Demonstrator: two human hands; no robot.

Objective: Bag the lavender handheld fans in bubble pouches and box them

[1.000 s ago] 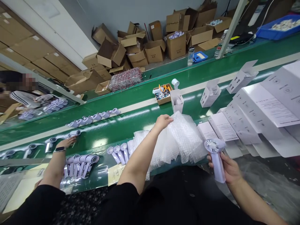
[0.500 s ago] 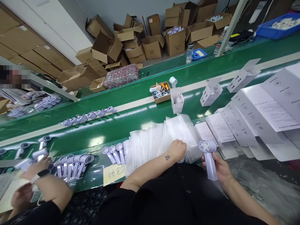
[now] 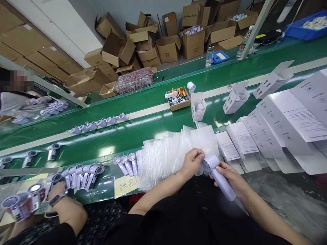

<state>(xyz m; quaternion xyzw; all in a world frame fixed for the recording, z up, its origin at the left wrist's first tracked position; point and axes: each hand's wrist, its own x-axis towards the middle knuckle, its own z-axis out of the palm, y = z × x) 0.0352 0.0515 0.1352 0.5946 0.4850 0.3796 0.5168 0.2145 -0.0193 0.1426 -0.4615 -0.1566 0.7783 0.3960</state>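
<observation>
My right hand (image 3: 231, 178) grips the handle of a pale purple handheld fan (image 3: 217, 172), tilted with its round head toward the left. My left hand (image 3: 192, 162) pinches a bubble wrap bag (image 3: 204, 141) at the front of the fanned stack of bubble bags (image 3: 163, 158), right beside the fan's head. The two hands nearly touch above the near edge of the green belt.
Three purple fans (image 3: 125, 163) lie left of the stack, above a handwritten label (image 3: 125, 184). Flat white cartons (image 3: 281, 132) fan out at right. A co-worker's hand (image 3: 61, 200) with a watch holds fans at lower left. Open white boxes (image 3: 198, 106) and a parts box (image 3: 177, 98) ride the belt.
My right hand has tipped the fan from upright and brought its head left to my left hand, which has lifted a bubble bag. The co-worker's hand has drawn fans toward the near edge.
</observation>
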